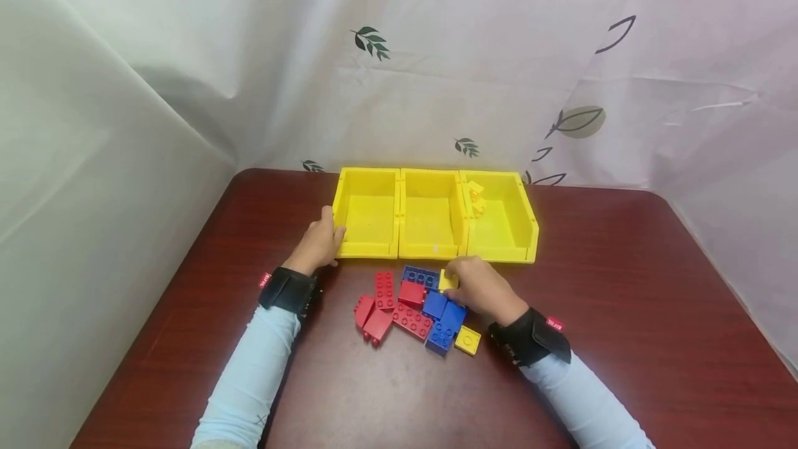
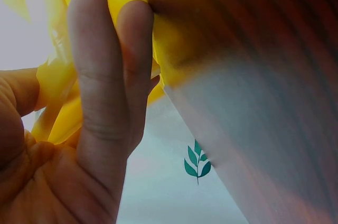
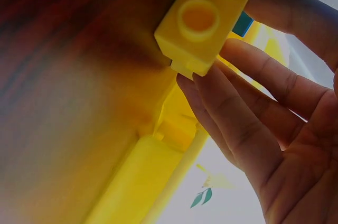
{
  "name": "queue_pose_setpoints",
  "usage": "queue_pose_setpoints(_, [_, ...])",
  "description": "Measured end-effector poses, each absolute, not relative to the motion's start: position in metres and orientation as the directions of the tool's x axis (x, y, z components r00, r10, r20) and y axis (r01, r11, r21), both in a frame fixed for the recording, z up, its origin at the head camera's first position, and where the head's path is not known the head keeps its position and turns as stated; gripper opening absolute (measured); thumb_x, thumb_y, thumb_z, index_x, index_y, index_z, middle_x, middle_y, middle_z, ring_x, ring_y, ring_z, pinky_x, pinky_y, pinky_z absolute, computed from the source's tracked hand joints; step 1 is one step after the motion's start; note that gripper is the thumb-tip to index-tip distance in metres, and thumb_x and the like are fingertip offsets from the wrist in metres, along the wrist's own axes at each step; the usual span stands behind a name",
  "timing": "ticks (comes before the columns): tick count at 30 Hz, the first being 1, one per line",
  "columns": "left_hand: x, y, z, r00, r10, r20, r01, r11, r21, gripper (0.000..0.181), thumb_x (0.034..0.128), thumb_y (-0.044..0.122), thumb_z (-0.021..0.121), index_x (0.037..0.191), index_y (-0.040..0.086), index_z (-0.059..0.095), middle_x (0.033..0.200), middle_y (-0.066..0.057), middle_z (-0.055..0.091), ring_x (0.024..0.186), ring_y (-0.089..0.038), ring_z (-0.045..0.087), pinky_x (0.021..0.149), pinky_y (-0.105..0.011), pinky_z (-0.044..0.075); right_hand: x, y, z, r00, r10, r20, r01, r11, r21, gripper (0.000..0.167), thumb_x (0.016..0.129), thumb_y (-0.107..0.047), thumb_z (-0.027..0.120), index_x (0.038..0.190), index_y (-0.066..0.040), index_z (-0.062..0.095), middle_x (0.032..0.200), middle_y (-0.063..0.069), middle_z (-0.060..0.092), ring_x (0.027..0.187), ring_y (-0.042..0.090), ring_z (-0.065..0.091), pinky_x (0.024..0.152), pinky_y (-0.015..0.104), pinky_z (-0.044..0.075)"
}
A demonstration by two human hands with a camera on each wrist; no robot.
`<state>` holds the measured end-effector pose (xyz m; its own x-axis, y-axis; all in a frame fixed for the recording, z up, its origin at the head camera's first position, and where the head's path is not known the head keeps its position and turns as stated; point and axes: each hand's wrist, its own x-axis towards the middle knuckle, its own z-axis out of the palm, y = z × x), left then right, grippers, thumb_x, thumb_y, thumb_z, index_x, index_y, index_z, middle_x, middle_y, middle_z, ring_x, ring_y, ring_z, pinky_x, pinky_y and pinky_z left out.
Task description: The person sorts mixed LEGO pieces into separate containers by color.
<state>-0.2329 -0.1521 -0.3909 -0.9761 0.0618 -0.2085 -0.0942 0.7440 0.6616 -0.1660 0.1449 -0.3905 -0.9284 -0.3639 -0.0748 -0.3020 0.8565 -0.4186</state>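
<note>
My left hand (image 1: 316,241) holds the left side wall of the leftmost yellow bin (image 1: 369,249). In the left wrist view the thumb and fingers (image 2: 97,60) lie on either side of the yellow plastic. My right hand (image 1: 486,289) is at the back right of a brick pile and pinches a yellow toy brick (image 3: 198,18) between thumb and fingertips. Blue bricks (image 1: 454,316) lie just beside this hand. Red bricks (image 1: 413,321) make up the pile's left part. A square yellow brick (image 1: 467,340) rests at the near right edge of the pile.
Three yellow bins stand joined in a row behind the bricks. The right bin (image 1: 530,255) contains small yellow bricks (image 1: 476,199). A dark red table (image 1: 623,283) supports everything, with white patterned cloth (image 1: 436,54) hanging behind it.
</note>
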Motion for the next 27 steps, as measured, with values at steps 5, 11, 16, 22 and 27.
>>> queue_pose_setpoints(5, [-0.233, -0.152, -0.391, -0.977, 0.058, -0.205, -0.094, 0.746, 0.66, 0.044, 0.1038, 0.024, 0.048, 0.138, 0.009, 0.023, 0.105, -0.02, 0.051, 0.071, -0.026, 0.061, 0.058, -0.027, 0.057, -0.167, 0.145, -0.39, -0.93, -0.357, -0.083, -0.292, 0.858, -0.423, 0.03, 0.08, -0.021, 0.082, 0.103, -0.004, 0.073, 0.088, 0.006, 0.067, 0.073, 0.017, 0.06, 0.071, 0.028, 0.054])
queue_pose_setpoints(11, [-0.234, -0.152, -0.392, -0.977, 0.062, -0.205, -0.092, 0.743, 0.663, 0.044, 0.1038, 0.024, 0.048, 0.137, 0.009, 0.024, 0.103, -0.02, 0.051, 0.071, -0.026, 0.061, 0.058, -0.027, 0.057, -0.167, 0.147, -0.388, -0.932, -0.351, -0.087, -0.285, 0.862, -0.42, 0.031, 0.079, -0.022, 0.082, 0.104, -0.006, 0.073, 0.085, 0.004, 0.067, 0.069, 0.015, 0.059, 0.068, 0.026, 0.054])
queue_pose_setpoints(16, [-0.233, -0.152, -0.39, -0.976, 0.062, -0.209, -0.095, 0.743, 0.663, 0.045, 0.1035, 0.025, 0.048, 0.138, 0.01, 0.023, 0.104, -0.019, 0.051, 0.071, -0.026, 0.061, 0.06, -0.026, 0.057, -0.164, 0.15, -0.373, -0.942, -0.331, -0.061, -0.274, 0.86, -0.431, 0.031, 0.079, -0.022, 0.083, 0.103, -0.006, 0.074, 0.085, 0.004, 0.068, 0.068, 0.015, 0.059, 0.066, 0.025, 0.052])
queue_pose_setpoints(22, [-0.233, -0.151, -0.389, -0.979, 0.071, -0.194, -0.076, 0.75, 0.658, 0.047, 0.1037, 0.025, 0.048, 0.139, 0.008, 0.022, 0.102, -0.019, 0.052, 0.069, -0.025, 0.061, 0.06, -0.026, 0.057, -0.175, 0.17, -0.346, -0.953, -0.297, 0.061, -0.295, 0.865, -0.406, 0.03, 0.08, -0.018, 0.081, 0.104, 0.0, 0.073, 0.091, 0.011, 0.07, 0.08, 0.024, 0.06, 0.074, 0.034, 0.053])
queue_pose_setpoints(27, [-0.231, -0.152, -0.39, -0.978, 0.061, -0.202, -0.09, 0.747, 0.659, 0.047, 0.1036, 0.026, 0.048, 0.14, 0.01, 0.022, 0.103, -0.018, 0.052, 0.07, -0.025, 0.061, 0.061, -0.026, 0.057, -0.202, 0.188, -0.328, -0.981, -0.192, 0.032, -0.189, 0.904, -0.383, 0.038, 0.084, -0.019, 0.078, 0.113, 0.003, 0.069, 0.107, 0.019, 0.068, 0.089, 0.032, 0.059, 0.082, 0.042, 0.053])
